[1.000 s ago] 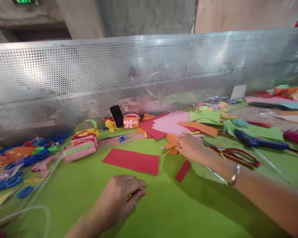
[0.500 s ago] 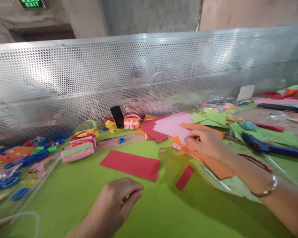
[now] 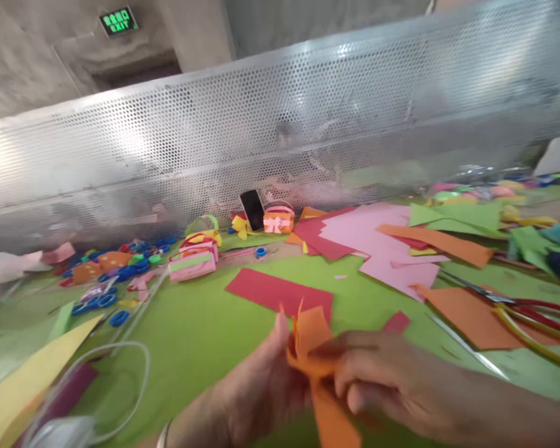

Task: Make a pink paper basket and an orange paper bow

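An orange bow (image 3: 313,333) of folded sheet material is between my two hands, its long tail hanging down toward me. My left hand (image 3: 264,389) grips it from the left with the thumb up; its other fingers are partly hidden behind the bow. From the right, my right hand (image 3: 396,376) pinches the bow with bent fingers, slightly blurred. Just beyond the hands lies a red rectangular sheet (image 3: 280,291), its near right corner partly covered by the bow. A small red strip (image 3: 396,322) rests behind my right hand.
Scissors (image 3: 508,300) with red and yellow handles lie on the right over an orange sheet (image 3: 471,320). Pink sheets (image 3: 364,227) spread at the back, near a phone (image 3: 252,210) and a small orange bag (image 3: 279,222). A white cable (image 3: 147,367) curls at left. A perforated metal panel (image 3: 242,130) stands behind.
My right hand has brought the orange bow from the pile at right to the middle, and my left hand has taken hold of it too. The view has tilted and turned right.
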A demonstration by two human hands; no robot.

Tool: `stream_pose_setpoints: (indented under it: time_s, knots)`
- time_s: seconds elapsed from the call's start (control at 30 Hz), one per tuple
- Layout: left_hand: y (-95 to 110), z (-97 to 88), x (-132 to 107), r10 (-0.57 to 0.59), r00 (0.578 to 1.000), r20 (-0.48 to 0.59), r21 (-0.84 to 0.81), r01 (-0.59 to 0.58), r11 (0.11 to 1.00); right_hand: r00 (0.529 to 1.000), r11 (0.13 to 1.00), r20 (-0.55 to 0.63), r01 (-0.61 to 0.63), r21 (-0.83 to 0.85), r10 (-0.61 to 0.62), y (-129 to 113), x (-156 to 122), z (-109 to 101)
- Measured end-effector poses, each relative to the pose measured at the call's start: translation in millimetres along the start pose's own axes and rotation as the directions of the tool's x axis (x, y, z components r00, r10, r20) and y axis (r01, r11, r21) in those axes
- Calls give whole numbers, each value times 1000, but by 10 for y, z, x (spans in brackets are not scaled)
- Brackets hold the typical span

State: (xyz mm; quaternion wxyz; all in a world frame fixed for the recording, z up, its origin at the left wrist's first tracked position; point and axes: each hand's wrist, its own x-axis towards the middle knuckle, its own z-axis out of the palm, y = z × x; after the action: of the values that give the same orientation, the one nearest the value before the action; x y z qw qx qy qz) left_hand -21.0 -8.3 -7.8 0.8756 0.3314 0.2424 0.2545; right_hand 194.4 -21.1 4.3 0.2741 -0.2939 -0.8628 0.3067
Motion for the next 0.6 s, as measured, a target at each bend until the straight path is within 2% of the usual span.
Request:
stream_pose_setpoints:
  time_s: [0.03, 0.1, 0.17, 0.23, 0.33, 0.4, 0.53, 0.6]
  knots:
    - [-7, -11, -12, 16, 1000, -7, -11, -16, 1000, 1000, 1000, 23, 19, -1, -19, -9, -12, 18]
    - [1, -45, -29, 47, 998, -51, -48, -49, 998, 997, 999, -73, -12, -33, 9, 47, -34, 25]
    - [34, -79, -31, 75, 992, -103, -66, -82, 994, 970, 994, -218, -112, -10, 107, 163, -56, 27]
    - [74, -104, -19, 107, 984, -142, -53, -115, 992, 934, 966, -258, -216, 145, 247, 282, -79, 55]
    - [130, -117, -2, 199, 966, -165, 10, -200, 980, 914, 873, -143, -304, 381, 381, 385, -99, 146]
    - [160, -111, -2, 255, 954, -156, 43, -251, 967, 901, 817, -32, -377, 436, 433, 394, -90, 199]
    - [195, -117, -7, 292, 948, -128, 58, -287, 956, 834, 749, 154, -546, 377, 530, 363, -107, 189]
    - [200, -151, 2, 320, 937, -143, 61, -314, 947, 860, 820, 148, -511, 258, 489, 364, -201, 140]
